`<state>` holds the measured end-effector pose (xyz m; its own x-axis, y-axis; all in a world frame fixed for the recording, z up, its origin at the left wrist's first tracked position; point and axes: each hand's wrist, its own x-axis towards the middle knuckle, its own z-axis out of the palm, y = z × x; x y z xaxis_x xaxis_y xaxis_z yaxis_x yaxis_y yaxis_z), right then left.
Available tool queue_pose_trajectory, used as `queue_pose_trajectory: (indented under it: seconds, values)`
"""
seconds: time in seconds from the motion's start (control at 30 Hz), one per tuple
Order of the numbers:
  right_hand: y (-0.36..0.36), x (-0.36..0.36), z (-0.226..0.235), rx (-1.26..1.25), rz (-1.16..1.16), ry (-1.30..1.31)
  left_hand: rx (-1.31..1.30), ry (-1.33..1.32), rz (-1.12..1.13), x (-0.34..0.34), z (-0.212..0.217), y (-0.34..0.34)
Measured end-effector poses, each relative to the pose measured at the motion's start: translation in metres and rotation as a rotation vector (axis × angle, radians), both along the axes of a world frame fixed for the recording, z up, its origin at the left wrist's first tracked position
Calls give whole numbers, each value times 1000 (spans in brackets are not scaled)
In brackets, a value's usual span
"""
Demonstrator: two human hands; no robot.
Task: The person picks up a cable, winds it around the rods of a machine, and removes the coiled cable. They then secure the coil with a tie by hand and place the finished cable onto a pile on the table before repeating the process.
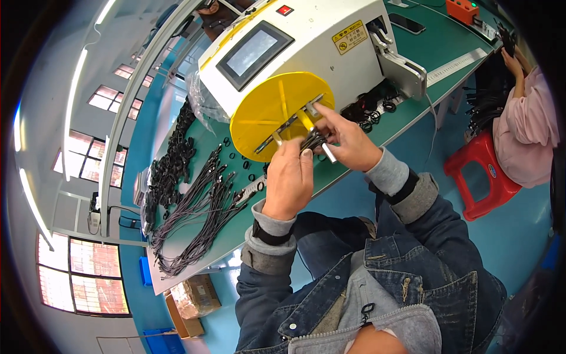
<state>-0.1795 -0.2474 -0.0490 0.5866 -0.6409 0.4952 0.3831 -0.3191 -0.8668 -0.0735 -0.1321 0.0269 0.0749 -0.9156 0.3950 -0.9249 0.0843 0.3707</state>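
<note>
A small coil of black cable is between my two hands, in front of the round yellow disc of a white winding machine. My right hand is closed on the coil from the right, its index finger reaching up by a metal block on the disc's slotted bar. My left hand pinches at the coil's left side, its fingertips slightly blurred. A short white bar sticks out below the coil, beside my right fingers; I cannot tell what it belongs to.
Grey-black cables lie in a long bundle on the green table, with a heap of black coils behind. More black rings lie right of the disc. A phone and steel ruler lie farther right. Another person sits on a red stool.
</note>
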Motion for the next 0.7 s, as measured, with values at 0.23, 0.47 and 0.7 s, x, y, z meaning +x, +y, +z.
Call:
queue_pose_trajectory:
  seconds: [0.23,0.47,0.7]
  values:
    - [23,11,-1,-414,-443,17,-30,-145,15,-6,7,-5]
    - [29,11,1,-232,-371,80,272,-138,12,-4,19,-6]
    - [58,-19,5,-196,-369,97,233,-196,33,-38,19,21]
